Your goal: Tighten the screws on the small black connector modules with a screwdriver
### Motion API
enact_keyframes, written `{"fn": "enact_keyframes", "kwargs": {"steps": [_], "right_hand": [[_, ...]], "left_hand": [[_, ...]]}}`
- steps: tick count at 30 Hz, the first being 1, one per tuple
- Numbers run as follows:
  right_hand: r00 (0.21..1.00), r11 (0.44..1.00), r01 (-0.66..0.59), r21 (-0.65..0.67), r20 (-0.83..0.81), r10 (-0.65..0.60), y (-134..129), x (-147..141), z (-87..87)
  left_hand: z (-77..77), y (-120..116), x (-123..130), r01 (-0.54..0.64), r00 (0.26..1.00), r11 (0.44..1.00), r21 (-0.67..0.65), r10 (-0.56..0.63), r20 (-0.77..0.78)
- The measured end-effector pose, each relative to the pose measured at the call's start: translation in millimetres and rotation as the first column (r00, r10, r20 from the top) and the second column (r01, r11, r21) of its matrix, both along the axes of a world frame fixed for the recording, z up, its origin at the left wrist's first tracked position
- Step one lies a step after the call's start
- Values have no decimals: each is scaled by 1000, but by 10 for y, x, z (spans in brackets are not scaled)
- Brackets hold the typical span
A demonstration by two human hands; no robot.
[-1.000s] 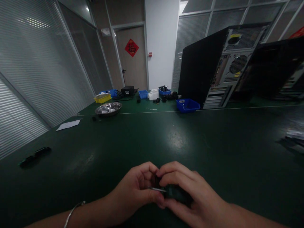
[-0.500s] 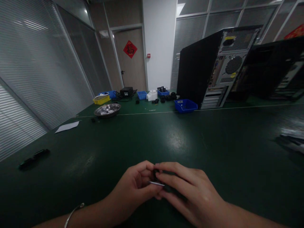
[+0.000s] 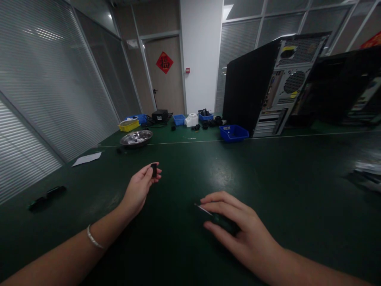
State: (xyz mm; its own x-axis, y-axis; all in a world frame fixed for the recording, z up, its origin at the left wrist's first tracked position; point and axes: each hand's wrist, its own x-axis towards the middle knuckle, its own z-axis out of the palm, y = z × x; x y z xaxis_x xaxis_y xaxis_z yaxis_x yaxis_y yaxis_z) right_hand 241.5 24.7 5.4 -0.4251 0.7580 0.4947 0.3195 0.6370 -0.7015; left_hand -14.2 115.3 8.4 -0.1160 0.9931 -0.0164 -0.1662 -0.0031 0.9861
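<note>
Near the middle of the green table, my left hand (image 3: 139, 186) pinches a small black part (image 3: 154, 170) between thumb and fingers, held above the surface. My right hand (image 3: 238, 226), at the lower centre right, has its fingers curled round a screwdriver with a dark green handle (image 3: 222, 222). The thin metal shaft (image 3: 203, 209) points left and slightly away from me. The two hands are apart, with bare tabletop between them.
A metal bowl (image 3: 136, 138) holds small pieces at the back left, beside a yellow tray (image 3: 129, 126). A deep blue bin (image 3: 233, 134) stands before a black computer case (image 3: 250, 87). White paper (image 3: 87, 159) and a dark object (image 3: 47, 196) lie at left.
My left hand has moved away from my right, forward and left, carrying the black part. My right hand has stayed nearly in place, and the screwdriver in it now shows more clearly.
</note>
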Motion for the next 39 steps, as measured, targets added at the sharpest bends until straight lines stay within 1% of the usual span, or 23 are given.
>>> {"fn": "enact_keyframes", "kwargs": {"steps": [2, 3, 5, 6, 7, 9, 11, 12, 13, 14, 16, 20, 22, 30, 36, 38, 39], "right_hand": [[1000, 999, -28, -28, -12, 28, 9, -4, 7], [999, 999, -37, -37, -16, 36, 13, -6, 11], [999, 998, -42, -43, -22, 41, 18, -9, 19], [999, 998, -43, -42, -23, 42, 19, -10, 21], [999, 998, -41, -42, -26, 40, 19, -12, 21], [999, 999, -34, -40, -35, 33, 18, -19, 14], [998, 999, -25, -32, -52, 23, 21, -28, -3], [998, 999, -21, -26, -61, 20, 23, -32, -14], [997, 1000, -20, -20, -69, 19, 27, -35, -25], [997, 1000, -24, -17, -73, 23, 31, -37, -34], [996, 999, -37, -15, -81, 36, 38, -36, -43], [995, 997, -65, -35, -71, 63, 39, -23, -21], [996, 996, -73, -47, -60, 70, 34, -17, -3], [994, 992, -100, -70, -50, 97, 21, -20, -6], [994, 991, -106, -80, -38, 103, 20, -17, -4], [994, 991, -107, -86, -35, 104, 19, -18, 0], [994, 991, -105, -87, -33, 102, 19, -18, 1]], "left_hand": [[-9, 17, -6, -1, 1000, 1000, -15, 1, 10], [-10, -1, 9, 17, 1000, 1000, -23, -17, 13], [-8, -89, 77, 99, 995, 993, -56, -98, 19], [-8, -155, 129, 181, 983, 980, -78, -179, 32], [-9, -233, 188, 264, 964, 958, -109, -261, 45], [-22, -398, 312, 396, 918, 907, -146, -388, 77], [-43, -540, 411, 545, 838, 825, -149, -530, 127], [-55, -589, 442, 600, 799, 789, -134, -583, 146], [-64, -620, 460, 631, 775, 766, -125, -613, 153], [-71, -634, 465, 645, 763, 756, -114, -628, 153], [-76, -617, 445, 629, 776, 771, -100, -617, 128], [-71, -526, 374, 544, 839, 838, -49, -542, 48], [-72, -503, 357, 515, 857, 857, -22, -514, 28], [-80, -511, 344, 451, 892, 893, 17, -450, -32], [-32, -468, 305, 364, 931, 931, 32, -364, -15], [-21, -468, 310, 367, 930, 930, 21, -366, -23], [-20, -476, 317, 389, 921, 921, 6, -389, -33]]}}
